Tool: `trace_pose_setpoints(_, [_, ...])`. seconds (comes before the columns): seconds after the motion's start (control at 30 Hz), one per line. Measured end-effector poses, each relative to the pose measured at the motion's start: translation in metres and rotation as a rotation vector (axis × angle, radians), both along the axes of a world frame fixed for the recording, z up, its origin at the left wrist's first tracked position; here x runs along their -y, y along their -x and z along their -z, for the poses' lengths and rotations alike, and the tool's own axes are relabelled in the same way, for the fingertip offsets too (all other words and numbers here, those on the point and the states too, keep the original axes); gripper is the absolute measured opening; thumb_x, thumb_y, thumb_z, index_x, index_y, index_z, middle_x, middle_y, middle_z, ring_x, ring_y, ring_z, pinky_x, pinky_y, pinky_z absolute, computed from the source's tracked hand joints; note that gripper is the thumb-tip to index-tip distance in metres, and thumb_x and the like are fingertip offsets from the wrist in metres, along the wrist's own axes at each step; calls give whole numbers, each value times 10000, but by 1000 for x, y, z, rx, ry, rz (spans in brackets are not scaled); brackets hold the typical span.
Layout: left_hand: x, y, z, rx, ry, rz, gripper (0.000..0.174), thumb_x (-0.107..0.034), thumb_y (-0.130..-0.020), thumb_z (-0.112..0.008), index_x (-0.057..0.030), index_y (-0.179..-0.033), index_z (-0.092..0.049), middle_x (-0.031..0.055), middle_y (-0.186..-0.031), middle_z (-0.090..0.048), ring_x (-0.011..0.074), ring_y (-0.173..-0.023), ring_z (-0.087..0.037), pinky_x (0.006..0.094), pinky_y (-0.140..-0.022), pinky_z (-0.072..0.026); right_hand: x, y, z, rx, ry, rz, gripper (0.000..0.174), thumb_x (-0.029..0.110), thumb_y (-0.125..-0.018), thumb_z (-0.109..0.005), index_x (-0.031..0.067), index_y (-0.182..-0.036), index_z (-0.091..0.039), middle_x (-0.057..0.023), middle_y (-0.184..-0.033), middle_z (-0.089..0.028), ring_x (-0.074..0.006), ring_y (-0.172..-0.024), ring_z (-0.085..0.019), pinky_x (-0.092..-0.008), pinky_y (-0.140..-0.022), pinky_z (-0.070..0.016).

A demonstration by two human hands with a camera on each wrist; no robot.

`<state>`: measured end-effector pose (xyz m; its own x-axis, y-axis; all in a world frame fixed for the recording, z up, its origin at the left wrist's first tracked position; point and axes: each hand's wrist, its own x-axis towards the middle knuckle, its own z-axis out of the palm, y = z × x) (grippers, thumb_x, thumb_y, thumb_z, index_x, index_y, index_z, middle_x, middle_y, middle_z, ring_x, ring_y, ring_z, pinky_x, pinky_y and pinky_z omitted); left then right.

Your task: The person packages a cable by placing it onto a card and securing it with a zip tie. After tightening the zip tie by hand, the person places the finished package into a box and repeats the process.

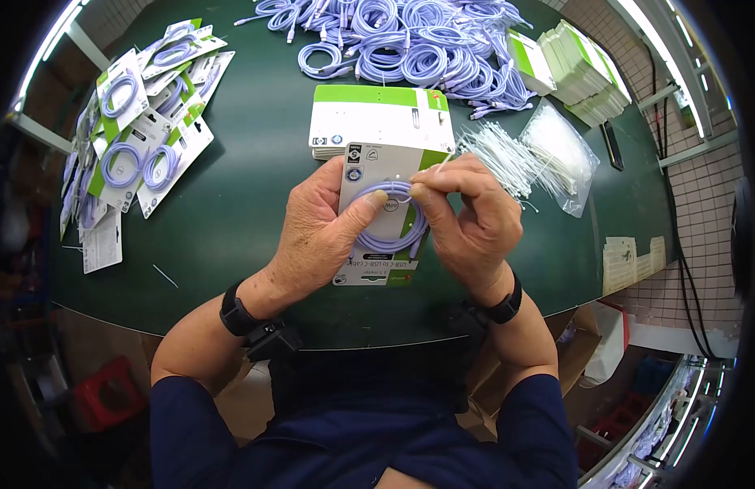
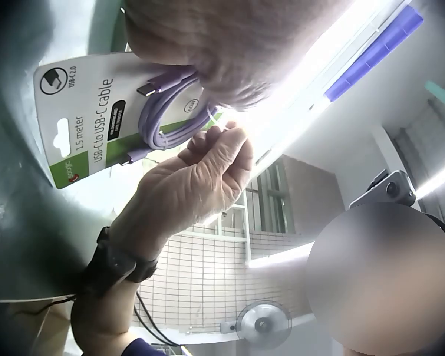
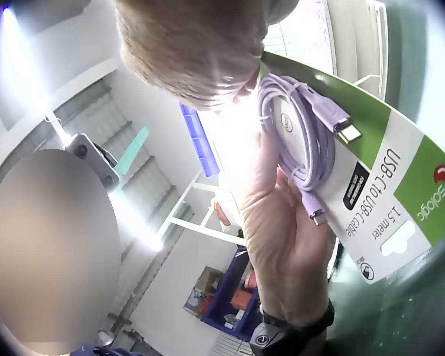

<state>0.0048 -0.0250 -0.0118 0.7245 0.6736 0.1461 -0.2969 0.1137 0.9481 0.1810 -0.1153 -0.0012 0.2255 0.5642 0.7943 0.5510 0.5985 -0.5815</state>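
The left hand point(image 1: 312, 232) grips a white and green card point(image 1: 363, 275) by its left edge, thumb on the coiled lilac cable point(image 1: 391, 243) lying on the card's face. At the coil's top, the right hand point(image 1: 475, 220) pinches a thin white tie point(image 1: 444, 163) between thumb and forefinger. In the left wrist view the card point(image 2: 74, 111) shows printed text beside the coil point(image 2: 157, 119), and the right hand point(image 2: 193, 178) holds the tie close to it. The right wrist view shows the coil point(image 3: 300, 133) with both plug ends on the card's face.
A stack of cards point(image 1: 377, 118) lies just beyond the hands, with a heap of lilac cables point(image 1: 418, 41) behind. White ties point(image 1: 495, 159) and a clear bag point(image 1: 561, 155) are at right, near more card stacks point(image 1: 577, 65). Carded cables point(image 1: 121, 163) pile up at left.
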Motion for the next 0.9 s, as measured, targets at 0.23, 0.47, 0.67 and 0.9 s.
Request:
trace_pose_setpoints(0.23, [-2, -1, 6, -19, 15, 6, 332, -77, -1052, -658, 37, -1358, -600, 116, -1235, -739, 139, -1096, -702, 312, -965, -588, -6, -9, -6, 371, -13, 170, 283, -85, -859, -812, -19, -1121, -728, -126, -928, -744, -229, -807, -703, -322, -712, -557])
trace_pose_setpoints(0.47, [0, -1, 1, 2, 15, 21, 322, -72, -1051, -655, 40, -1350, -604, 119, -1233, -741, 144, -1095, -704, 317, -963, -593, 7, -11, -14, 522, 6, 147, 374, -73, -760, -856, 55, -1104, -782, -98, -1047, -723, -235, -884, -710, -320, -740, -579])
trace_pose_setpoints(0.67, [1, 3, -2, 56, -7, -2, 309, -69, -1053, -654, 38, -1340, -613, 119, -1227, -744, 143, -1087, -706, 316, -953, -595, 13, -7, -15, 562, -36, 95, 389, -79, -742, -859, 71, -1093, -786, -99, -1099, -717, -241, -908, -713, -323, -725, -587])
trace_pose_setpoints(0.9, [1, 3, -1, 55, -28, -30, 299, -63, -1048, -664, 34, -1328, -624, 114, -1221, -749, 137, -1077, -705, 307, -949, -591, 10, -4, -8, 470, -62, 59, 341, -89, -785, -852, 64, -1079, -768, -110, -1059, -730, -247, -882, -728, -330, -720, -592])
